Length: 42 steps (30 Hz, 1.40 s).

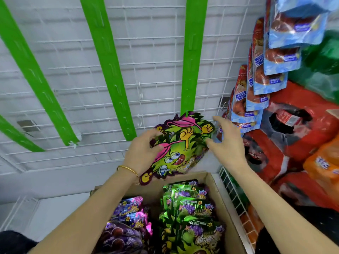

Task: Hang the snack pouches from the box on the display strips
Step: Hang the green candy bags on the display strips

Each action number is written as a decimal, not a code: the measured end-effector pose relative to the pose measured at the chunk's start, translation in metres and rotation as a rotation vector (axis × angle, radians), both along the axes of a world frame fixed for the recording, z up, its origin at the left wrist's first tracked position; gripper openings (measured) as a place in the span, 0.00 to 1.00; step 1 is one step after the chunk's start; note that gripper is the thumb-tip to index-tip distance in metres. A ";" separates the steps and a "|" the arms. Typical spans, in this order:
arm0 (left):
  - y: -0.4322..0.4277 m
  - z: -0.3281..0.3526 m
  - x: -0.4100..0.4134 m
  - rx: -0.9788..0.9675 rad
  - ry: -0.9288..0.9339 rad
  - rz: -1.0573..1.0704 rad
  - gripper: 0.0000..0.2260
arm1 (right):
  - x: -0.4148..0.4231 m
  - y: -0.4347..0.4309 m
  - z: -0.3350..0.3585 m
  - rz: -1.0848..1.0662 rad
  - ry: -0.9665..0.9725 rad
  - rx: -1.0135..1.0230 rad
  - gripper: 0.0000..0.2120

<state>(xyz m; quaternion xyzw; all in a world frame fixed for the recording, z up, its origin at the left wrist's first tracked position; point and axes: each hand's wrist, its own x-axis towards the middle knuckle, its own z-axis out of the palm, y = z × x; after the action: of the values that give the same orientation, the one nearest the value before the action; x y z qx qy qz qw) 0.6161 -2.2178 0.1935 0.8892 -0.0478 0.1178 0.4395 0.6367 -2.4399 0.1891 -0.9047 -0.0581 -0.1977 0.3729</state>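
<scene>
- Pouch (180, 146) is up against the lower end of the right strip (192, 52); a green strip tab pokes out at its top edge.
- Long axis is tilted, top end up-right at the strip, bottom tip down-left over the far rim of the box (217, 191). Printed front faces the camera.
- Left hand (142, 154) grips the pouch's left edge, thumb curled onto the front, fingers behind. A bangle (128, 169) sits on that wrist.
- Right hand (228, 142) has its fingers spread and loose and grips nothing; the thumb tip is at the pouch's right edge, contact unclear.
- Right side is tight: blue pouches (256, 92) hang just beside the right hand, with red packs (304, 136) behind them.
- Left side is roomy: bare white grid (156, 85) lies between the right strip and the middle strip (108, 66), whose lower end is near the left hand.
- Left strips (36, 74) are well apart from the hands.
- Below, the box is open at the top, with purple pouches (128, 217) on its left and green pouches (192, 208) on its right, standing packed on edge.
- The box's right wall is just beside a low wire rack edge.
</scene>
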 end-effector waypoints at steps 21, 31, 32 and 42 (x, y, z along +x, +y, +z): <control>-0.069 0.072 0.111 -0.128 -0.045 0.005 0.08 | 0.074 0.006 0.043 0.123 0.151 0.300 0.04; -0.067 0.075 0.112 -0.053 -0.012 -0.062 0.18 | 0.072 0.012 0.050 -0.190 0.010 0.142 0.14; -0.067 0.074 0.111 -0.070 -0.004 -0.062 0.17 | 0.071 0.014 0.052 -0.213 -0.009 0.101 0.15; -0.067 0.073 0.105 -0.244 0.012 -0.053 0.10 | 0.065 0.022 0.042 -0.289 -0.043 -0.104 0.15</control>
<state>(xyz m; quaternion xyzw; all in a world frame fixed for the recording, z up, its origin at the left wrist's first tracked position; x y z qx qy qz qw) 0.7214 -2.2846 0.2662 0.8281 -0.0540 0.1059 0.5478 0.7017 -2.4184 0.2313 -0.9173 0.0547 -0.2652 0.2918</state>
